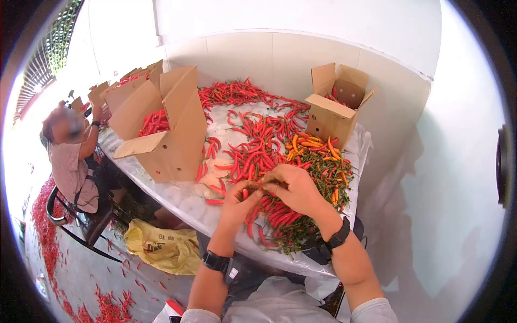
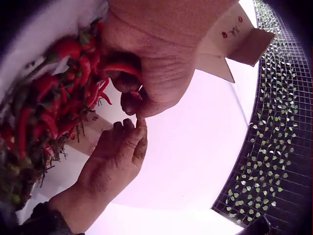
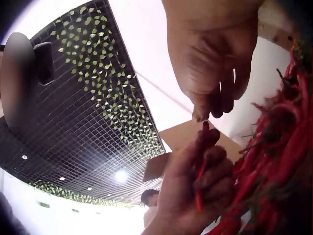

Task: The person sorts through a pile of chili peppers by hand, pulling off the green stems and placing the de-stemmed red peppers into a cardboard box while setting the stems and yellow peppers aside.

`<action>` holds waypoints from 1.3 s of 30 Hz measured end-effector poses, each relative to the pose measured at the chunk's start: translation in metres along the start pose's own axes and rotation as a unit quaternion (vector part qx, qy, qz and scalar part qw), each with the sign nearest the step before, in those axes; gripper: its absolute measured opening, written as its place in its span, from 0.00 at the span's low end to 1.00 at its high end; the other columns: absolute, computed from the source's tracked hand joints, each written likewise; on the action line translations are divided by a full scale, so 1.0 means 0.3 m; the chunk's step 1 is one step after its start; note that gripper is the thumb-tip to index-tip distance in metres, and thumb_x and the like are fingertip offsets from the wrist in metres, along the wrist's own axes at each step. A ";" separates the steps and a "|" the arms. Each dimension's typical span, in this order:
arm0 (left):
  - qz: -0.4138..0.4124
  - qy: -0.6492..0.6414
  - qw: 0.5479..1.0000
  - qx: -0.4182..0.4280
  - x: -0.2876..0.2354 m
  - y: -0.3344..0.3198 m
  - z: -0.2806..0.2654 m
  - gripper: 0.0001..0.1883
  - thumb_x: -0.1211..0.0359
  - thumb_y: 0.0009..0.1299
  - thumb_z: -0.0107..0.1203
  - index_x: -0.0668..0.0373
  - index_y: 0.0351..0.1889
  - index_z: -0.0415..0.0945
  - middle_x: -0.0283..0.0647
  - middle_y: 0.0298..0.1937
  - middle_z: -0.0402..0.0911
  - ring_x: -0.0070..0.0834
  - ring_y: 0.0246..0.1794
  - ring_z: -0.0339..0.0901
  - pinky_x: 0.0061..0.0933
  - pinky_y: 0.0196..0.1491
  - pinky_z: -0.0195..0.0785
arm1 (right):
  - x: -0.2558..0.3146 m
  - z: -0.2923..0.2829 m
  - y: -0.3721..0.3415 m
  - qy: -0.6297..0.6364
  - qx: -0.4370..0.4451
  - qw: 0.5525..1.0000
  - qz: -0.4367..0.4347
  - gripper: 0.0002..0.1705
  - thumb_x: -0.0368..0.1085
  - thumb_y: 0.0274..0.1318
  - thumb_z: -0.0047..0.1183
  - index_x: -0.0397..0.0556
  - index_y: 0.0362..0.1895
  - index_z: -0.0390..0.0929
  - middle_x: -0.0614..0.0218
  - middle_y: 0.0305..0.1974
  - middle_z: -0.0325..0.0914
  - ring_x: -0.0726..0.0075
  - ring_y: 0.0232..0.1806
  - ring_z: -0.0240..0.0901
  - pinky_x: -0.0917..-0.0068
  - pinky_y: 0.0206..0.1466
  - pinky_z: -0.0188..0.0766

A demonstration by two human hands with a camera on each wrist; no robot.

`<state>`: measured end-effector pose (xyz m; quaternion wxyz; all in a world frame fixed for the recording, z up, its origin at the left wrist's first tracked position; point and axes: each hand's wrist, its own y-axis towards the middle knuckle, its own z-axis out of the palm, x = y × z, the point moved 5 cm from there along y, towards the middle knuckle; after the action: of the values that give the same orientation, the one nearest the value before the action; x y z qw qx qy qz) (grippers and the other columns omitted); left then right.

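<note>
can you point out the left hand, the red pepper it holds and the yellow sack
Left hand (image 1: 238, 204), head view, middle of the hand
Red pepper (image 3: 199, 197), right wrist view, its lower part
Yellow sack (image 1: 168, 251), head view, middle of its side

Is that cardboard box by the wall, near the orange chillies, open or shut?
Open: in the head view, the cardboard box has its top flaps spread apart, and red chillies show inside.
</note>
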<state>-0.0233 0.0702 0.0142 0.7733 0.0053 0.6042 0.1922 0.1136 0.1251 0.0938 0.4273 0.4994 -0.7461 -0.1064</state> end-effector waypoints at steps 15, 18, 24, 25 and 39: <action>0.057 0.118 0.991 0.010 -0.011 0.000 0.015 0.09 0.73 0.62 0.57 0.62 0.39 0.74 0.29 0.34 0.75 0.14 0.35 0.68 0.17 0.39 0.64 | -0.014 0.014 -0.009 -0.033 -0.007 0.999 0.010 0.10 0.36 0.41 0.54 0.45 0.30 0.78 0.56 0.28 0.75 0.51 0.33 0.73 0.62 0.37 0.69; 0.061 0.100 0.993 0.023 -0.010 0.001 0.018 0.08 0.72 0.63 0.57 0.62 0.39 0.74 0.28 0.33 0.74 0.13 0.33 0.67 0.16 0.37 0.63 | -0.025 0.016 -0.010 -0.017 -0.014 1.000 0.014 0.11 0.36 0.40 0.54 0.45 0.30 0.78 0.56 0.28 0.75 0.51 0.33 0.73 0.62 0.38 0.70; 0.038 0.092 0.995 0.004 -0.007 -0.005 0.014 0.07 0.70 0.64 0.56 0.61 0.39 0.75 0.25 0.27 0.71 0.11 0.22 0.63 0.13 0.25 0.56 | -0.021 0.022 -0.008 -0.017 -0.010 1.000 0.021 0.12 0.35 0.39 0.54 0.44 0.31 0.77 0.55 0.29 0.75 0.52 0.33 0.73 0.63 0.38 0.70; 0.041 0.088 0.995 0.005 -0.005 -0.004 0.014 0.08 0.70 0.64 0.56 0.61 0.39 0.75 0.25 0.27 0.71 0.10 0.21 0.61 0.13 0.23 0.54 | -0.022 0.024 -0.008 -0.021 -0.011 1.000 0.018 0.12 0.35 0.39 0.54 0.44 0.31 0.77 0.55 0.29 0.75 0.52 0.33 0.73 0.63 0.38 0.70; -0.009 0.021 0.999 0.027 0.004 -0.005 0.006 0.11 0.69 0.68 0.52 0.60 0.46 0.69 0.26 0.21 0.68 0.12 0.15 0.60 0.16 0.18 0.54 | -0.028 0.033 -0.004 0.085 0.014 0.994 0.060 0.10 0.34 0.46 0.55 0.42 0.34 0.77 0.57 0.31 0.76 0.60 0.34 0.76 0.69 0.38 0.71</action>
<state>-0.0208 0.0696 0.0131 0.7620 0.0162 0.6249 0.1689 0.1081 0.1290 0.0825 0.4876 0.4670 -0.7372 -0.0269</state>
